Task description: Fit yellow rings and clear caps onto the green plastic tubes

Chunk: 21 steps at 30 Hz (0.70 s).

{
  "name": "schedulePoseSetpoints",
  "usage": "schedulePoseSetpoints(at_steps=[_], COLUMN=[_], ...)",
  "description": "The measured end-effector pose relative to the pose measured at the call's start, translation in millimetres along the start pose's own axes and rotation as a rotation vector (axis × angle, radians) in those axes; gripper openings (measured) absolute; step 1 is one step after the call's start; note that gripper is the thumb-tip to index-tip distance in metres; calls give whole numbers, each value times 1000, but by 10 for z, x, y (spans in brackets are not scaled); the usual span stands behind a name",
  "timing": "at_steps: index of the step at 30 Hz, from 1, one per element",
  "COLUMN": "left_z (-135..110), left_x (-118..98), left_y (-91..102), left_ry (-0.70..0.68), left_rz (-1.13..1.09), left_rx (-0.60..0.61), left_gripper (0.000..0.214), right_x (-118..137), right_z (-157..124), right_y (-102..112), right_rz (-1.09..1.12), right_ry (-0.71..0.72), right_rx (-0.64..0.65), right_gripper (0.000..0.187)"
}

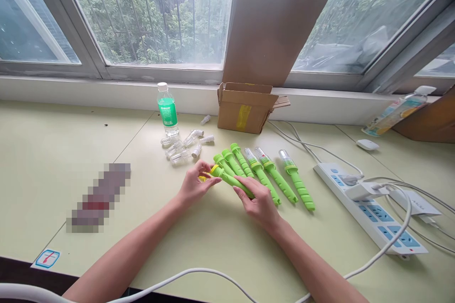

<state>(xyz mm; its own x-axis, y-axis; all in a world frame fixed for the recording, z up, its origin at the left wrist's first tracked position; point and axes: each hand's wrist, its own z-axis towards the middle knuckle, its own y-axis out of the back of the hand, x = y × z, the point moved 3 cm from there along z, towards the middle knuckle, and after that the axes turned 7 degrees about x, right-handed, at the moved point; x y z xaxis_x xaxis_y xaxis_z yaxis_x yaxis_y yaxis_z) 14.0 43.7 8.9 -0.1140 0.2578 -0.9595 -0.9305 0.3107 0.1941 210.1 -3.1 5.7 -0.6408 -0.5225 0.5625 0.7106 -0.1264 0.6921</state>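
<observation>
My right hand (259,201) is closed around a green ribbed plastic handle (231,180), tilted with its threaded end up to the left. At that end the fingers of my left hand (195,184) pinch a small yellow ring (213,169); its full shape is partly hidden by the fingers. Just beyond lie more green handles (243,158) with bare threaded ends. Beside them are three with clear domed caps, one of them the capped handle (298,180) at the far right. Loose clear caps (181,156) and small white sockets (196,151) are scattered behind my left hand.
A water bottle (167,111) and an open cardboard box (243,109) stand at the back. To the right, a white power strip (366,213) has plugs and cables. A white cable (199,271) crosses the table's front edge. A blurred object (101,196) lies left.
</observation>
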Motion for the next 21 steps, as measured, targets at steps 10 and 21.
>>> schedulePoseSetpoints(at_steps=[10,21], left_z=[-5,-4], left_x=[-5,-16], left_y=[8,7], left_ry=[8,-18], left_rz=[-1,16], left_rx=[-13,-19], left_gripper=[35,36], right_x=[-12,-29], right_z=[-20,-21], right_y=[-28,-39], right_rz=[-50,-52], right_ry=[21,15], right_rx=[9,18], right_gripper=[29,30])
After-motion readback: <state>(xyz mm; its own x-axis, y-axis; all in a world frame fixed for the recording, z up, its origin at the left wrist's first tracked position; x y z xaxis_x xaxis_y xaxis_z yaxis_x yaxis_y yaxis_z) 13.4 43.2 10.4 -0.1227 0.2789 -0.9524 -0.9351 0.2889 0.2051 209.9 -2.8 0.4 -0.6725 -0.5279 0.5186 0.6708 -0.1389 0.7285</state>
